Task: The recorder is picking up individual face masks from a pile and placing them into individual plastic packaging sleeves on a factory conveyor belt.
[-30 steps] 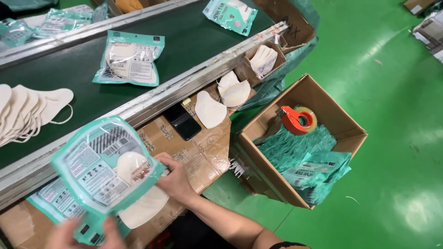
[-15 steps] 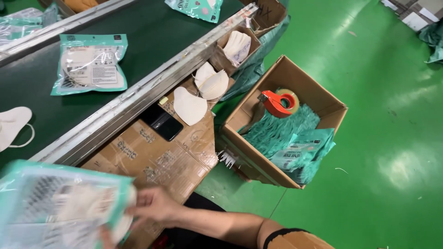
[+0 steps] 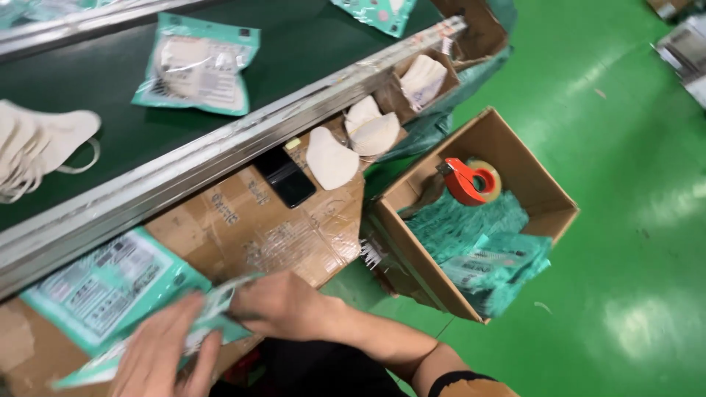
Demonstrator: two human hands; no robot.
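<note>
Our right hand [image 3: 283, 305] pinches the edge of a teal pouch [image 3: 213, 316], and our left hand [image 3: 165, 356], blurred, lies flat on it with fingers spread. The pouch rests on the near cardboard shelf [image 3: 257, 220], on top of one more pouch [image 3: 103, 283]. We think the top pouch could slip toward the near edge, because only the fingertips hold it and the film looks smooth. Farther on the shelf are one black phone [image 3: 285, 176] and about four white masks [image 3: 331, 158]. To the right, an open box [image 3: 515, 184] holds more teal pouches and one red tape dispenser [image 3: 471, 180]. On the far belt [image 3: 125, 125] we count two clear pouches and one pile of masks at the left.
</note>
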